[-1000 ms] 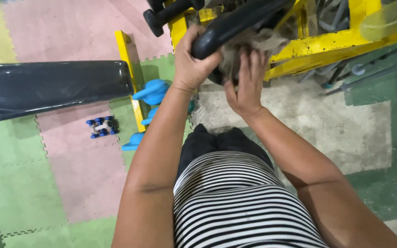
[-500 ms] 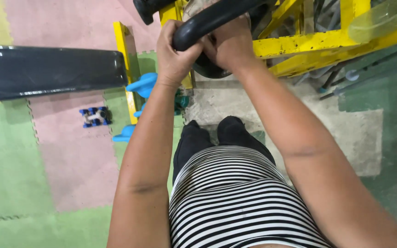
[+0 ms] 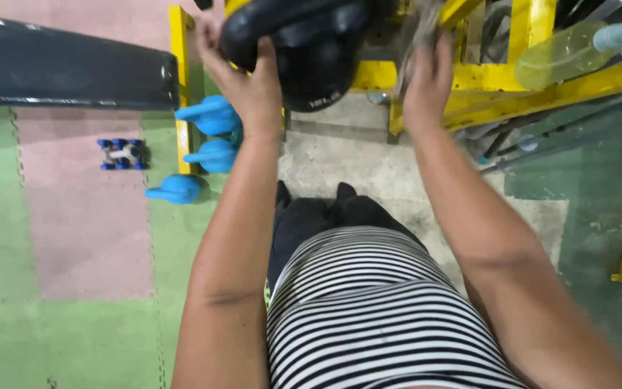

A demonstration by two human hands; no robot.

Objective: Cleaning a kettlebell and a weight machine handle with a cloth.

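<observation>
Here we have the big black rubber-coated kettlebell (image 3: 311, 50) raised before the yellow steel rack (image 3: 527, 86), our left hand (image 3: 246, 79) gripping its handle; our right hand (image 3: 426, 79) clutches a grey rag (image 3: 417, 32) beside it, so wiping looks unfinished.

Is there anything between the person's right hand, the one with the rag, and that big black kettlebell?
Nothing visible. The right hand holds a grey rag just beside the black kettlebell, with only open space between; the left hand already rests on it.
</observation>
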